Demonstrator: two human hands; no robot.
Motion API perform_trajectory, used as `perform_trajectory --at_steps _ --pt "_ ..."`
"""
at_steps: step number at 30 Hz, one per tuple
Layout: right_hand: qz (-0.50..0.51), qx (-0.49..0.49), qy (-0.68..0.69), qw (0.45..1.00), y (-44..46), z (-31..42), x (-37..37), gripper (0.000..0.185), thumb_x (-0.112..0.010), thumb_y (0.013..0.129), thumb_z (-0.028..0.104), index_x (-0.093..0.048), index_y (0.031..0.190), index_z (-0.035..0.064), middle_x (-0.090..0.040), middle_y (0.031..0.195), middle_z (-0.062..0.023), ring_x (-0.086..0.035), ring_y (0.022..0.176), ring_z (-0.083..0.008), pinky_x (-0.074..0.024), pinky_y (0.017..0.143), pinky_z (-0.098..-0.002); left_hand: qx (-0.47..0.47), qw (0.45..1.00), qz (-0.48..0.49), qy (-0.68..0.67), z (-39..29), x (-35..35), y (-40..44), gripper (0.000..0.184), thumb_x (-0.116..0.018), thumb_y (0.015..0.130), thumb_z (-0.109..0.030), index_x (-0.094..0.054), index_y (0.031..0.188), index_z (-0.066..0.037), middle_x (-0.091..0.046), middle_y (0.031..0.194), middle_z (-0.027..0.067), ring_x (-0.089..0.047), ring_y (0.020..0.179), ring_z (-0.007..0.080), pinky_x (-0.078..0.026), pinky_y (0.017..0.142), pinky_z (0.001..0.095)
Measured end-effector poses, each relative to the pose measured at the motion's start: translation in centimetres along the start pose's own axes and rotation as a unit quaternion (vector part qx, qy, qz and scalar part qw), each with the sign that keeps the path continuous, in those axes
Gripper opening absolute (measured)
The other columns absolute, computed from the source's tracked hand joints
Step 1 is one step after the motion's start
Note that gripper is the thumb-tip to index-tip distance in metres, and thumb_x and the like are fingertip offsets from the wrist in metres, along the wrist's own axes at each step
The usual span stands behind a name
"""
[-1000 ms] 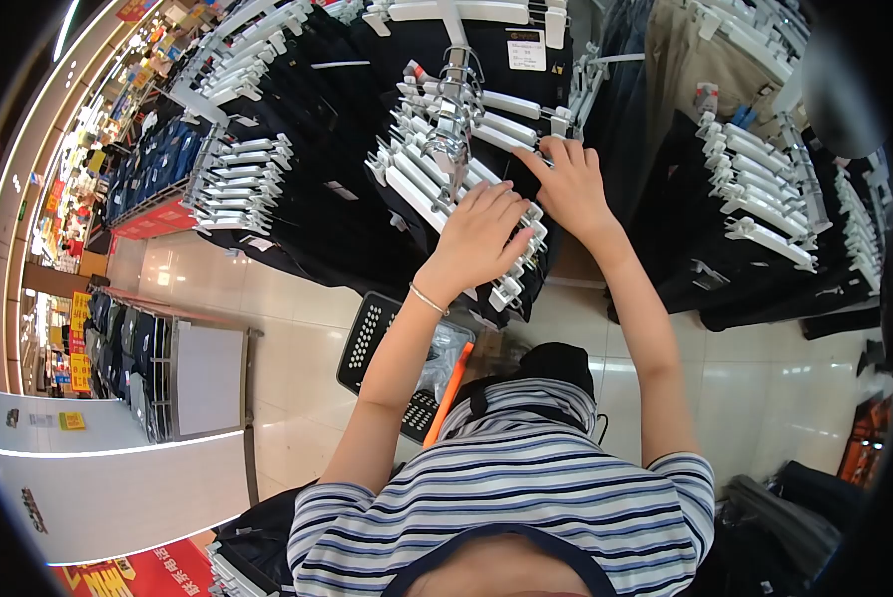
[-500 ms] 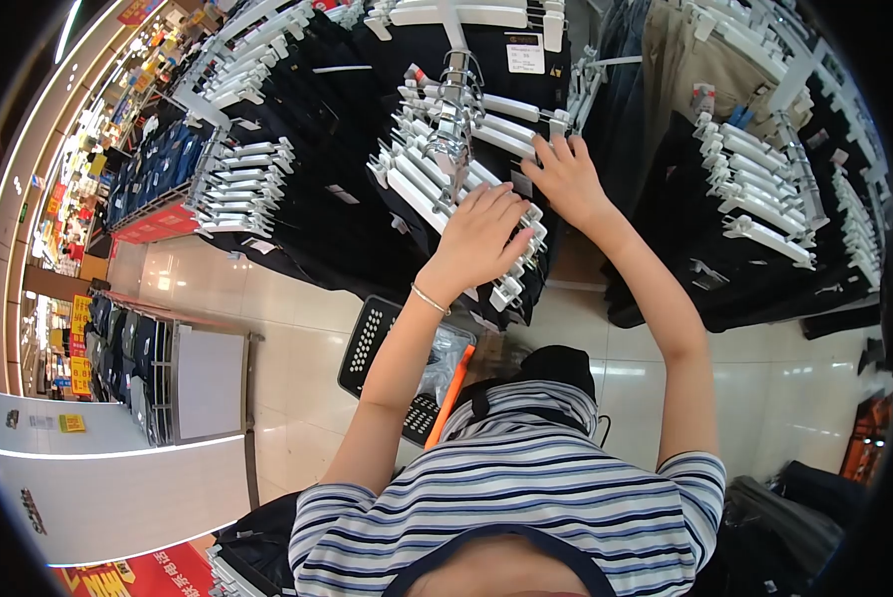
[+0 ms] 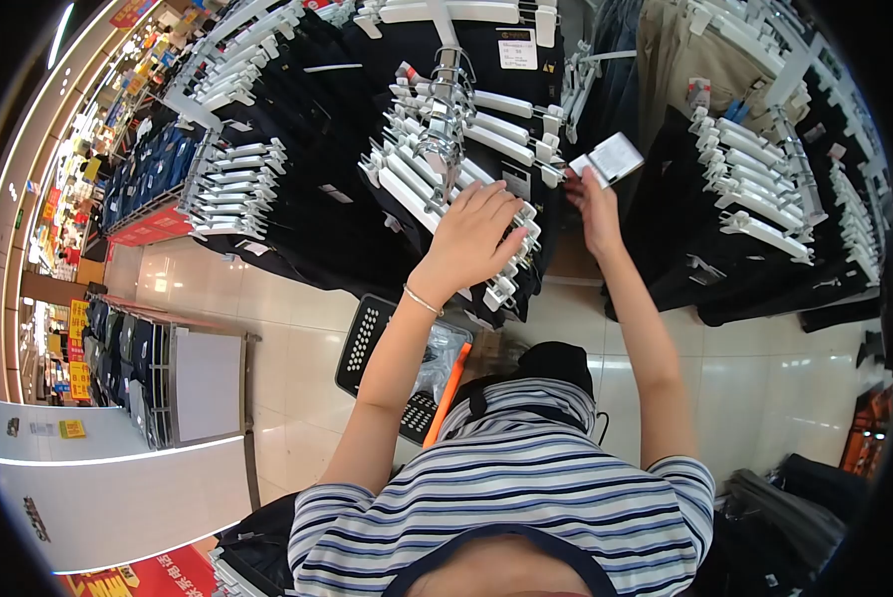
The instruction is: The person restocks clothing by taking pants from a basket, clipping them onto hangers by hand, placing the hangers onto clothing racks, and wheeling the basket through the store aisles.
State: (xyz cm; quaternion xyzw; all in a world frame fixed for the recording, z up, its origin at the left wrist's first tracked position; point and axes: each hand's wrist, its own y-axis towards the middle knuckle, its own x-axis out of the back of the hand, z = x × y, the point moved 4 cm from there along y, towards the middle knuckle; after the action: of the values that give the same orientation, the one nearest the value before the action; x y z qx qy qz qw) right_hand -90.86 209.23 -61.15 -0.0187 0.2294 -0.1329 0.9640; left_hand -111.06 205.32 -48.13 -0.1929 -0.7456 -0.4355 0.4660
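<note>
My left hand (image 3: 469, 234) lies over the front row of white hangers (image 3: 404, 184), fingers stretched out and thumb apart. Black trousers (image 3: 352, 239) hang from these hangers on a chrome rail (image 3: 446, 124). Between the thumb and fingers of my right hand (image 3: 596, 211) is a white hang tag (image 3: 614, 159), pinched beside the ends of the hangers behind. That tag looks folded or doubled, and its print is too small to read. Another white label (image 3: 517, 50) shows on dark trousers at the back of the rack.
A black plastic basket (image 3: 367, 333) with an orange handle (image 3: 449, 393) and clear plastic inside stands on the tiled floor by my body. More trousers on white hangers (image 3: 755, 184) hang at right, others (image 3: 237, 184) at left. A grey-white panel (image 3: 208, 383) ends a display lower left.
My right hand has moved off the hanger ends, slightly right and down, and has taken hold of a white hang tag. My left hand stays on the hangers.
</note>
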Motion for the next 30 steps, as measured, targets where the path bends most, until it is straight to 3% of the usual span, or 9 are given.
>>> perform_trajectory --at_steps 5,8,11,13,20,25,26,29,30 --pt "-0.079 -0.204 -0.061 0.974 -2.7 -3.3 0.1 0.057 -0.062 0.081 0.036 -0.043 0.125 0.0049 -0.047 0.12 -0.0113 -0.045 0.107 -0.0227 -0.0376 0.091 -0.0341 0.002 1.0 -0.004 -0.001 0.0 0.0 0.1 0.03 -0.053 0.084 -0.026 -0.057 0.103 -0.002 -0.057 0.104 0.0102 -0.048 0.112 0.0273 -0.032 0.1 0.0407" --pt "-0.223 0.271 -0.328 0.877 -3.2 -0.8 -0.8 0.044 -0.063 0.079 0.017 -0.048 0.118 0.0014 -0.05 0.111 -0.0107 -0.047 0.106 -0.0221 -0.037 0.092 -0.0348 0.002 1.0 -0.003 -0.003 0.0 0.0 0.1 0.03 -0.053 0.084 -0.025 -0.057 0.103 -0.002 -0.057 0.105 0.0104 -0.048 0.112 0.0275 -0.032 0.1 0.0408" --pt "0.011 0.399 -0.402 0.824 -4.8 2.8 -4.1 0.04 -0.057 0.079 0.0 -0.048 0.118 0.0003 -0.049 0.113 -0.0129 -0.048 0.106 -0.0232 -0.037 0.094 -0.0333 0.004 1.0 -0.002 -0.001 0.0 0.0 0.3 0.031 -0.053 0.084 -0.025 -0.056 0.103 -0.002 -0.057 0.105 0.0113 -0.048 0.112 0.0281 -0.032 0.1 0.0409" --pt "0.078 0.183 -0.2 0.96 -4.4 0.1 -3.8 0.03 -0.046 0.082 -0.004 -0.052 0.111 -0.0009 -0.057 0.101 -0.0082 -0.055 0.089 -0.0142 -0.0432 0.083 -0.0257 0.015 1.0 0.005 -0.007 -0.1 -0.1 0.2 0.032 -0.053 0.085 -0.025 -0.055 0.106 -0.001 -0.057 0.108 0.0121 -0.048 0.113 0.0287 -0.031 0.101 0.0414" --pt "0.102 0.164 -0.188 0.963 -5.2 0.1 -4.0 0.024 -0.041 0.087 -0.006 -0.053 0.106 -0.0007 -0.059 0.093 -0.0052 -0.054 0.087 -0.0099 -0.0434 0.081 -0.0236 0.037 0.999 0.015 -0.008 -0.4 0.7 0.6 0.047 -0.051 0.087 -0.032 -0.046 0.127 -0.007 -0.053 0.12 0.0111 -0.046 0.111 0.0265 -0.031 0.098 0.039" --pt "0.134 0.113 -0.134 0.975 -3.8 1.1 -4.0 0.02 -0.045 0.087 -0.004 -0.055 0.104 0.001 -0.057 0.094 -0.0058 -0.056 0.089 -0.0123 -0.0453 0.079 -0.0255 0.06 0.998 0.034 -0.005 0.1 -0.2 1.2 0.037 -0.054 0.085 -0.028 -0.055 0.115 -0.007 -0.056 0.117 0.0041 -0.051 0.098 0.0199 -0.034 0.082 0.033" --pt "0.045 0.101 -0.104 0.988 -3.3 1.0 -4.1 0.02 -0.056 0.085 0.005 -0.056 0.104 0.0024 -0.055 0.094 -0.0072 -0.056 0.09 -0.0146 -0.0471 0.075 -0.0274 0.051 0.998 0.032 0.013 -0.1 -0.2 1.4 0.036 -0.055 0.085 -0.028 -0.055 0.115 -0.007 -0.056 0.116 0.0038 -0.051 0.097 0.0198 -0.034 0.08 0.0333" --pt "-0.089 0.167 -0.353 0.916 -0.4 1.0 -4.1 0.03 -0.067 0.08 0.017 -0.057 0.104 0.0024 -0.052 0.095 -0.0094 -0.058 0.086 -0.017 -0.0483 0.071 -0.0282 0.036 0.999 0.025 0.022 -0.1 -0.2 1.5 0.037 -0.056 0.084 -0.028 -0.055 0.114 -0.007 -0.056 0.115 0.0033 -0.051 0.095 0.0194 -0.034 0.079 0.0335" --pt "-0.054 0.247 -0.354 0.9 2.0 -1.1 -2.8 0.032 -0.071 0.075 0.021 -0.06 0.097 0.0001 -0.057 0.086 -0.0111 -0.057 0.071 -0.0144 -0.0467 0.063 -0.0271 0.032 0.999 0.023 0.019 -0.1 -0.2 1.4 0.037 -0.057 0.083 -0.028 -0.055 0.113 -0.006 -0.056 0.115 0.0032 -0.051 0.095 0.0193 -0.034 0.079 0.0335"
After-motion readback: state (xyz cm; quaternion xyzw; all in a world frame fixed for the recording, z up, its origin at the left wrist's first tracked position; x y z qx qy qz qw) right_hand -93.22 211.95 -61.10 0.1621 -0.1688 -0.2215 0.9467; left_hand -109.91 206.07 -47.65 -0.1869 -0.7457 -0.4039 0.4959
